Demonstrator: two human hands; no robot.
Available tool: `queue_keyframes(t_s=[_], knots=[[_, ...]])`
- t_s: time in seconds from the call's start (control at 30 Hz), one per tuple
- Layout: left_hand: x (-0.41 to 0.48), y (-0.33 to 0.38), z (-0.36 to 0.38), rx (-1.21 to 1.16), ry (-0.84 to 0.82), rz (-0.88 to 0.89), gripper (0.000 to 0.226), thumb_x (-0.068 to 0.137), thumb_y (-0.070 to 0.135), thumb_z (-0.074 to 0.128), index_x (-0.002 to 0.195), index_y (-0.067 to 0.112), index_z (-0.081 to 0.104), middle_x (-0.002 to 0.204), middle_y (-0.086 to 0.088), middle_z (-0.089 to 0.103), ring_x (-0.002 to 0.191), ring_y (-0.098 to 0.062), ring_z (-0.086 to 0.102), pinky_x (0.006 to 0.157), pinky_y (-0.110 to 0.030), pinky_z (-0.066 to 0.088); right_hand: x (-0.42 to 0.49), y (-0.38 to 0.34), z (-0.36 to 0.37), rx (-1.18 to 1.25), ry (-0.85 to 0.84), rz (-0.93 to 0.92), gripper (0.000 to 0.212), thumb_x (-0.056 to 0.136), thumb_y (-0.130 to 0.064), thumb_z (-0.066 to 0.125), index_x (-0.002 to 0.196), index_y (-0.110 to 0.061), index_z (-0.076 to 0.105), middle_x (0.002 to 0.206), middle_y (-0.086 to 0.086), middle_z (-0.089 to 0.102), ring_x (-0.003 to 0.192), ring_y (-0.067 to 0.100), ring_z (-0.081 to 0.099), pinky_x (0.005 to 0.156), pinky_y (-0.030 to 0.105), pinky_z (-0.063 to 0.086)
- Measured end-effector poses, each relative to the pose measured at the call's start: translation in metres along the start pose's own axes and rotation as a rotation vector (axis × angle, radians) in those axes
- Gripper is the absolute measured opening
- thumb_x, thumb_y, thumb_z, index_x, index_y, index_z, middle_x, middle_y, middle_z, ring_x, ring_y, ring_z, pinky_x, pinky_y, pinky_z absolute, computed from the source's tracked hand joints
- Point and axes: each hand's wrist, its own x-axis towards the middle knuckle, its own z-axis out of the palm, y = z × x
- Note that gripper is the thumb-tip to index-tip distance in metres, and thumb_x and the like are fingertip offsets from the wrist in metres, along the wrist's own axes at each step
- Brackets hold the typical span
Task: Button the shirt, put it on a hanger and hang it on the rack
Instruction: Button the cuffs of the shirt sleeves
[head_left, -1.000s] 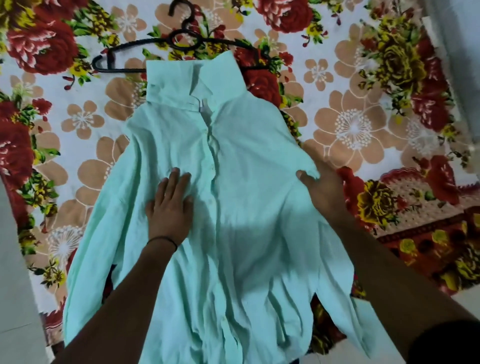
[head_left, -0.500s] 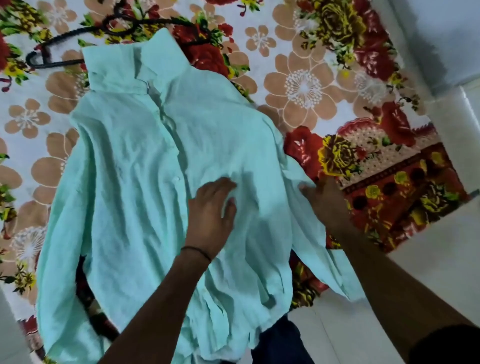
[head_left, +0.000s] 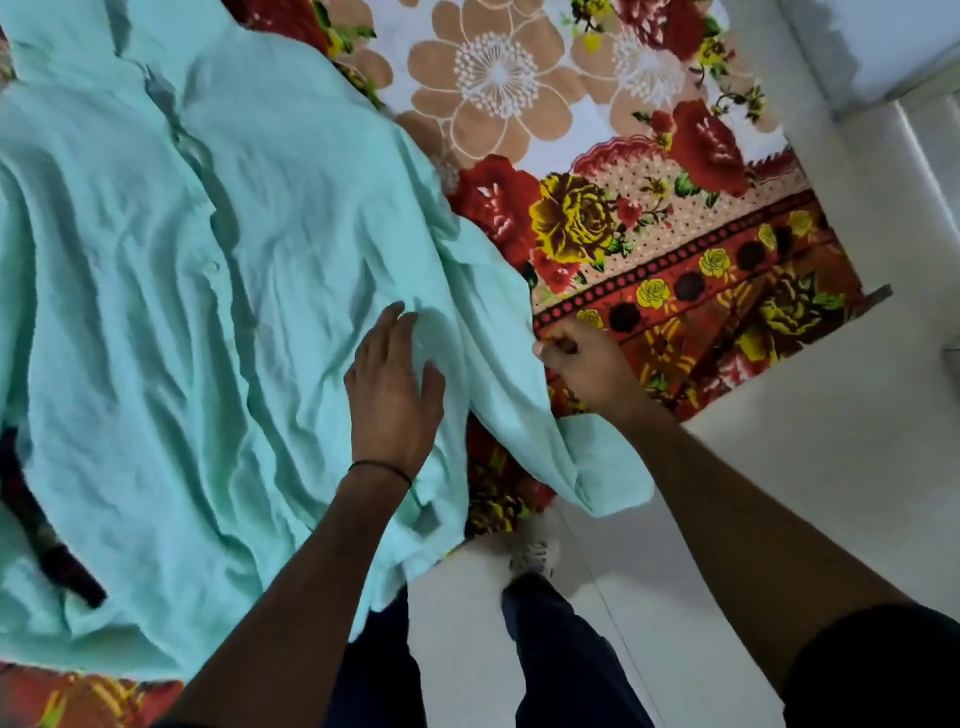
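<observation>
The mint-green shirt (head_left: 182, 291) lies front up and spread out on a flowered bedsheet (head_left: 613, 218), its button placket running down the middle. My left hand (head_left: 392, 384) rests flat on the shirt's right side, fingers straight. My right hand (head_left: 587, 364) pinches the edge of the shirt's right sleeve (head_left: 524, 395), which hangs off the bed's edge. The hanger is out of view.
The bed's edge runs along the lower right, with white floor tiles (head_left: 805, 493) beyond it. My legs in dark trousers (head_left: 566, 665) stand against the bed. A white wall (head_left: 883, 47) rises at the top right.
The view swung right, so the shirt collar and black hanger left the frame. My left hand slid rightward across the shirt, and my right hand now pinches the sleeve edge.
</observation>
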Motion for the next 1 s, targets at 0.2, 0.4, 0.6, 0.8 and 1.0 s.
queue_keyframes(t_s=[0.2,0.4,0.6,0.8,1.0], knots=[[-0.096,0.050,0.063,-0.250,0.034,-0.209,0.020,0.088,0.023,0.064,0.101,0.014,0.052,0.097,-0.004,0.053,0.090,-0.023,0.052,0.082,-0.036,0.045,-0.045,0.066,-0.029,-0.266,-0.080,-0.088,0.017,0.091,-0.025,0.066,0.100,-0.010,0.065,0.100,0.006,0.068,0.096,0.023,0.063,0.084,0.041,0.051],[-0.136,0.081,0.111,-0.537,-0.014,-0.618,0.039,0.084,0.025,0.076,0.106,0.016,0.046,0.097,-0.004,0.062,0.084,-0.010,0.062,0.062,-0.009,0.049,-0.071,0.096,-0.053,-0.226,-0.090,-0.193,0.010,0.092,-0.016,0.067,0.095,-0.006,0.065,0.088,0.006,0.063,0.085,0.023,0.058,0.074,0.035,0.045],[-0.110,0.088,0.095,-1.041,-0.021,-0.861,0.005,0.086,0.004,0.066,0.082,0.004,0.063,0.086,-0.018,0.068,0.079,-0.027,0.065,0.074,-0.038,0.053,-0.080,0.092,-0.064,-0.201,-0.021,-0.201,0.017,0.099,-0.011,0.054,0.112,-0.011,0.065,0.101,0.004,0.068,0.090,0.014,0.060,0.078,0.033,0.047],[-0.076,0.112,0.072,-1.235,-0.036,-0.713,0.028,0.091,-0.001,0.058,0.067,0.011,0.048,0.068,-0.005,0.062,0.068,-0.022,0.063,0.061,-0.029,0.055,-0.108,0.083,-0.055,-0.040,-0.191,-0.326,0.061,0.087,-0.049,0.069,0.136,-0.019,0.049,0.134,-0.005,0.056,0.124,0.008,0.049,0.099,0.032,0.045],[-0.069,0.126,0.070,-1.326,-0.154,-0.669,0.013,0.093,0.004,0.060,0.081,0.004,0.053,0.088,-0.015,0.062,0.082,-0.030,0.066,0.071,-0.032,0.059,-0.114,0.085,-0.044,0.142,-0.010,-0.227,0.025,0.102,-0.023,0.053,0.122,-0.010,0.060,0.110,0.004,0.067,0.097,0.013,0.061,0.075,0.031,0.049]])
